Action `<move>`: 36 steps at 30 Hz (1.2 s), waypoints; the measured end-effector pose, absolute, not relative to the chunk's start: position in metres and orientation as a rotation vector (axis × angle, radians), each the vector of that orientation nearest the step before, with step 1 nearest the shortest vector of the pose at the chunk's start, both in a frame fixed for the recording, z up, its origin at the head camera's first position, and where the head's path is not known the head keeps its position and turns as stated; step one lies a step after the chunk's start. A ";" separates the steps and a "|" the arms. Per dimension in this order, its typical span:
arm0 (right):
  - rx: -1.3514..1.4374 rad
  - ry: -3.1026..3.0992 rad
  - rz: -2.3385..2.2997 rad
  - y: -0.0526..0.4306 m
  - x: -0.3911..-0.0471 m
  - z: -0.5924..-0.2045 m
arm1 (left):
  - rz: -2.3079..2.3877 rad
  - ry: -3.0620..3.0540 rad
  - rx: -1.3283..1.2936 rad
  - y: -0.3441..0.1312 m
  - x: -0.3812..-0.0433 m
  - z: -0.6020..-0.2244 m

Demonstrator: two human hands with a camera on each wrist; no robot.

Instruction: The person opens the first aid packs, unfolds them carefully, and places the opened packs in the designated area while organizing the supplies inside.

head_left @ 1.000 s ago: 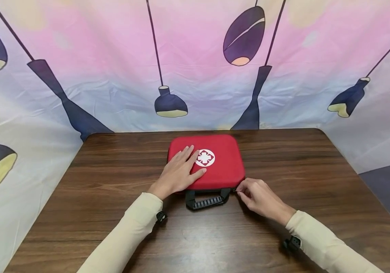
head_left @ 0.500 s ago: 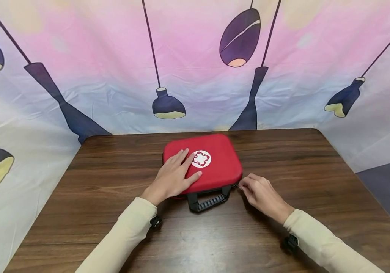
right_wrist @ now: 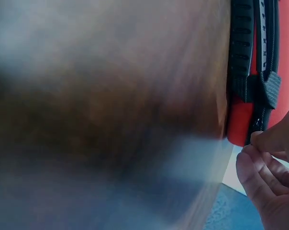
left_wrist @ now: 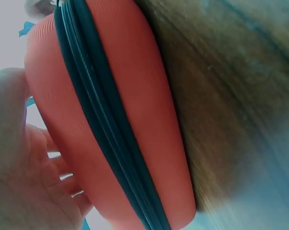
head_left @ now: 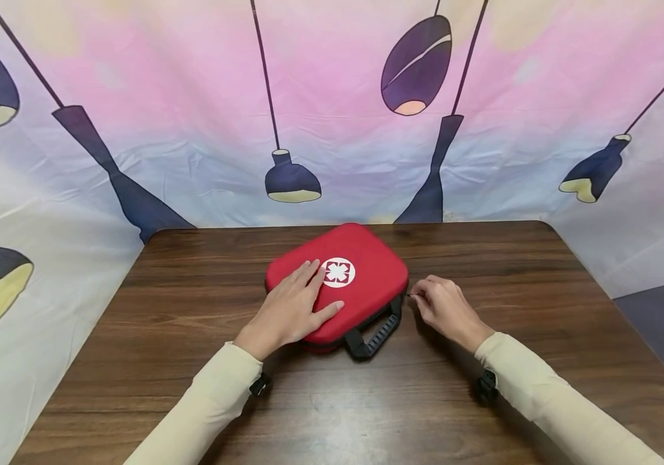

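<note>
A red first-aid case with a white cross emblem lies on the table, turned at an angle with its black handle towards the front right. My left hand rests flat on its lid with the fingers straight; the left wrist view shows the palm beside the black zipper band around the case's side. At the case's right corner, thumb and forefinger of my right hand pinch a small zipper pull. In the right wrist view the zipper slider sits just beyond those fingertips, which mostly hide the pull.
The case stands on a dark wood-grain table whose far edge runs behind it. A cloth backdrop printed with lamps hangs behind the table and along its sides.
The case has turned counterclockwise under my left hand, its handle swinging from the front towards the right. My right hand has moved slightly farther back with the corner, still pinching the zipper pull.
</note>
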State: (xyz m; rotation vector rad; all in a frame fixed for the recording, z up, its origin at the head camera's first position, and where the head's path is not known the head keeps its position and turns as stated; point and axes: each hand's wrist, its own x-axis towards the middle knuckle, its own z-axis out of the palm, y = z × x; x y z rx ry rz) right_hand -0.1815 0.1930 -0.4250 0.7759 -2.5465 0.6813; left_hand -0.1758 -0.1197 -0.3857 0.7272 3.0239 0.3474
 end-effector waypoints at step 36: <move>0.680 -2.730 0.826 0.168 -0.276 -0.412 | 0.370 3.089 0.886 -0.118 -0.159 -0.382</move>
